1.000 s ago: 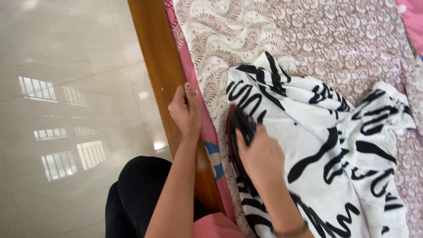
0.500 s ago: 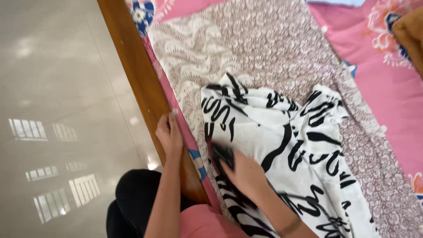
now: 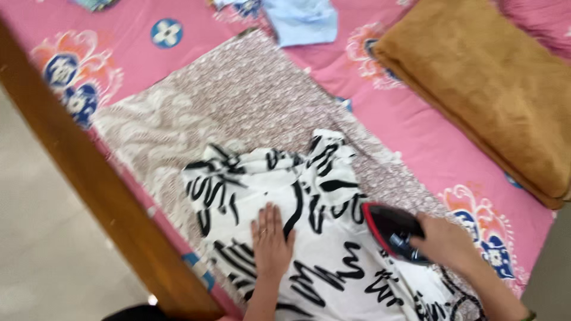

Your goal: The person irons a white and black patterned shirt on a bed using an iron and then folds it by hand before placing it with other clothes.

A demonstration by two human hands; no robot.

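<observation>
A pink flowered bedsheet [image 3: 416,137] covers the bed, its wooden edge [image 3: 89,184] at my left. On a brown patterned cloth [image 3: 250,101] lies the soft white garment with black strokes [image 3: 321,261]; my left hand [image 3: 272,241] presses flat on it, fingers spread, while my right hand [image 3: 446,242] grips the red-and-black iron [image 3: 389,229] near the bed's right side

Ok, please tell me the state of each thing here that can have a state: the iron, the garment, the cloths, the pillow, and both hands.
Iron: flat on the garment, gripped by the right hand.
Black-and-white garment: spread out, bunched at the far end.
Left hand: open, pressed flat on the garment.
Brown patterned cloth: laid flat beneath the garment.
Brown pillow: lying flat on the pink sheet.
Light blue cloth: crumpled.
</observation>
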